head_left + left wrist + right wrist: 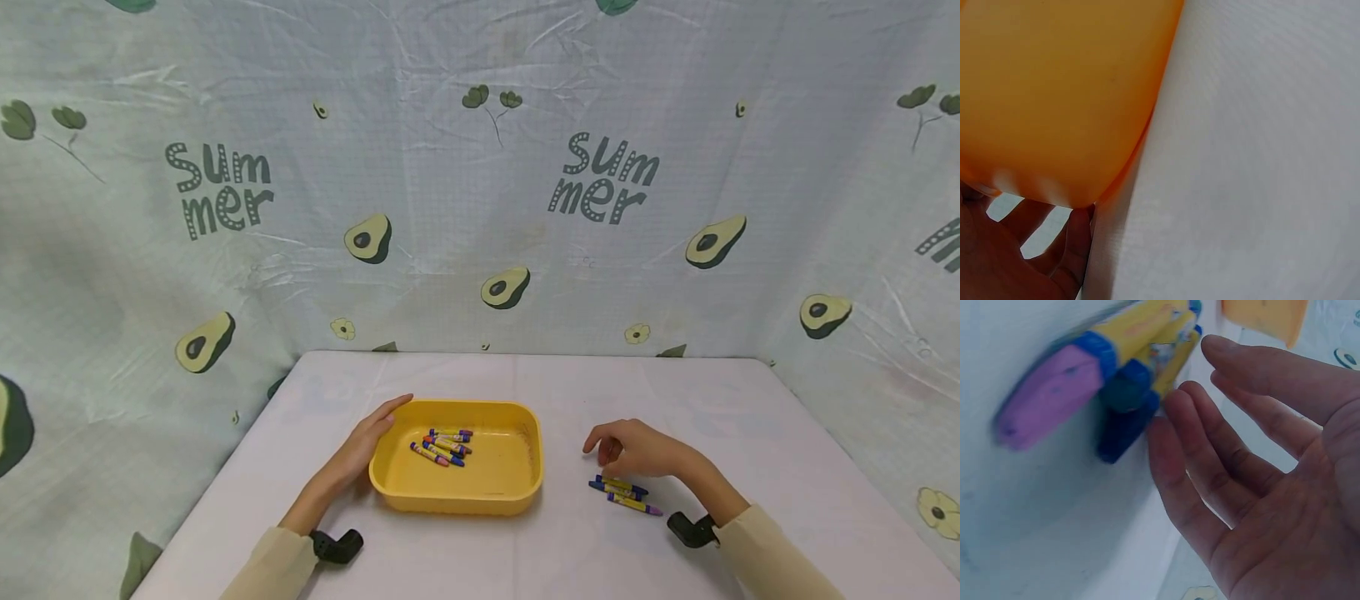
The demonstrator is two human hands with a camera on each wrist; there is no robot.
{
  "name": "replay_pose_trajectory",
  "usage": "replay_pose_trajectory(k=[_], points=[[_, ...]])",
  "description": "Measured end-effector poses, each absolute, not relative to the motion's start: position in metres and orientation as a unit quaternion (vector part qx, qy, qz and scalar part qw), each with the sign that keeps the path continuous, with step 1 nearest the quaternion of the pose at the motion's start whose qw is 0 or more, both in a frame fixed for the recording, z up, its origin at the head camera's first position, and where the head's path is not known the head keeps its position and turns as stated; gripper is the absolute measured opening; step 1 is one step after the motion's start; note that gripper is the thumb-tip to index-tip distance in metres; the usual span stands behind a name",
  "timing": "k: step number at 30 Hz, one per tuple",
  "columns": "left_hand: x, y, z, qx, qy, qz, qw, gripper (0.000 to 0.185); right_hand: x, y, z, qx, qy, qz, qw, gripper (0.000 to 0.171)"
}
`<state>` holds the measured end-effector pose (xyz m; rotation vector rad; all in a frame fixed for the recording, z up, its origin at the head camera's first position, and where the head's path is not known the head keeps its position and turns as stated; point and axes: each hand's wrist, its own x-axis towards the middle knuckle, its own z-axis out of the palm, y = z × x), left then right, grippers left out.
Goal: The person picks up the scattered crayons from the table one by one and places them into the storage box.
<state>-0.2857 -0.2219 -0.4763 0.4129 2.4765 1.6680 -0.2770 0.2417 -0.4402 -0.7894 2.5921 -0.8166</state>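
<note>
Your left hand (367, 446) rests flat against the left wall of the yellow tray (498, 483), fingers straight, not gripping. Tray sits mid-table (750, 417) with a small pile of crayons (446, 447) inside, toward its left half. Your right hand (637, 448) is relaxed and holds nothing, fingers loosely bent, right above three loose crayons (625, 493) on the table, right of the tray. In the right wrist view the fingertips (1175, 406) are just beside them; contact unclear.

1 tray (457, 493) (3 loose crayons (625, 492))
</note>
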Motion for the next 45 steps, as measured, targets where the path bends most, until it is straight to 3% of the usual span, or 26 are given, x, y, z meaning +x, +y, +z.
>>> replay_pose_trajectory(k=[27, 45], points=[[-0.280, -0.220, -0.472, 0.135, 0.816, 0.558, 0.066, 0.049, -0.270, 0.259, -0.446, -0.299, 0.876, -0.322, 0.200, 0.021], [-0.282, -0.220, -0.474, 0.138, 0.815, 0.559, 0.066, 0.049, -0.270, 0.257, -0.446, -0.293, 0.889, -0.300, 0.185, 0.021]])
